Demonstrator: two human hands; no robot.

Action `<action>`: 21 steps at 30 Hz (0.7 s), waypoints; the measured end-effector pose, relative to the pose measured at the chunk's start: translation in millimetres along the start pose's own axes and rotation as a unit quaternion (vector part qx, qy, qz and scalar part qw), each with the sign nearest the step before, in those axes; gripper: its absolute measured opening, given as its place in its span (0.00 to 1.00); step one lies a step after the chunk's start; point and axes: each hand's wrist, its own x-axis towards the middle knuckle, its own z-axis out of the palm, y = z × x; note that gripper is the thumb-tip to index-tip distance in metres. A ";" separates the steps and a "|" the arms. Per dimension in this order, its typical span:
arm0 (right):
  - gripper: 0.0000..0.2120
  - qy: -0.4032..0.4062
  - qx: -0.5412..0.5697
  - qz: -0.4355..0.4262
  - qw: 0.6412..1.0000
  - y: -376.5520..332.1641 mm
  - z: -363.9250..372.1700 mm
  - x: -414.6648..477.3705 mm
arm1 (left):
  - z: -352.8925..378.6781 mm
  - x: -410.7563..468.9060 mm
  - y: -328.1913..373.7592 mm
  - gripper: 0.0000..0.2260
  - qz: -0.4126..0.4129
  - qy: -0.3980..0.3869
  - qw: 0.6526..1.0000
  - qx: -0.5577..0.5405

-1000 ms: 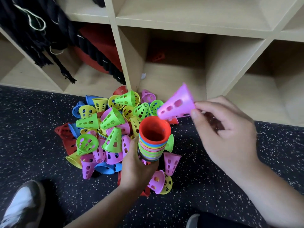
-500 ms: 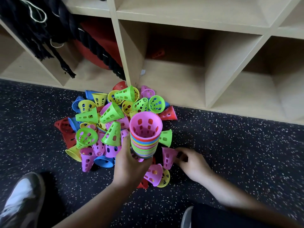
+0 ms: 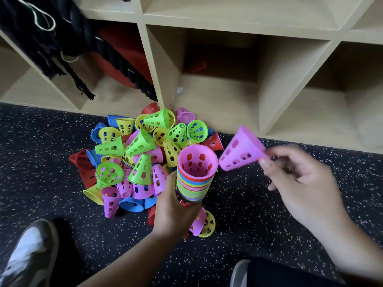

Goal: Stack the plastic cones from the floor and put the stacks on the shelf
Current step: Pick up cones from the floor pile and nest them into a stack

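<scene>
While our left hand [image 3: 174,212] clasps the stack [image 3: 195,179], right fingers [image 3: 266,162] pinch a pink cone [image 3: 240,151]; we should nest it tip-first.

Ahead, between the left hand [image 3: 176,212] and the right hand [image 3: 300,183], a shelf [image 3: 279,90] compartment is found nearly free, with only a red cone [image 3: 198,67] lodged at its back. The compartment further left is blocked by black rope [image 3: 116,54]. Left of the left hand the floor [image 3: 259,214] is covered by a cone pile [image 3: 134,158]; right of the right hand it is seen bare.
</scene>
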 end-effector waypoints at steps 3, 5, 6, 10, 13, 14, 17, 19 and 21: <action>0.07 -0.016 0.002 -0.091 0.996 -27.1 8.5 11.9 | 3.5 4.0 3.1 0.30 0.004 0.001 1.000 0.004; 0.07 -0.019 -0.019 -0.137 0.990 -33.4 12.8 19.1 | 2.6 7.1 4.0 0.28 0.007 0.007 1.000 0.008; 0.07 -0.014 -0.026 -0.152 0.988 -34.9 12.8 22.1 | 1.5 8.5 4.7 0.28 0.010 0.010 1.000 0.011; 0.07 -0.019 -0.022 -0.165 0.986 -36.4 12.6 29.0 | -2.9 11.8 7.1 0.26 0.016 0.010 1.000 0.013; 0.13 -0.106 -0.048 -0.169 0.979 -35.0 27.4 30.7 | -2.9 13.0 8.6 0.27 0.019 0.012 1.000 0.007; 0.15 -0.118 -0.038 -0.161 0.979 -30.1 32.4 31.5 | -2.9 13.5 8.3 0.28 0.021 0.015 1.000 0.008; 0.11 -0.026 0.032 -0.048 0.998 -0.1 43.7 39.5 | -5.9 14.7 7.9 0.28 0.018 0.018 1.000 -0.002; 0.09 -0.013 -0.014 0.053 0.998 37.9 56.5 48.8 | -9.8 14.3 8.1 0.28 0.019 0.020 1.000 -0.012; 0.11 -0.094 -0.090 0.147 0.981 82.7 76.5 55.6 | -13.4 13.3 8.0 0.29 0.020 0.019 1.000 -0.015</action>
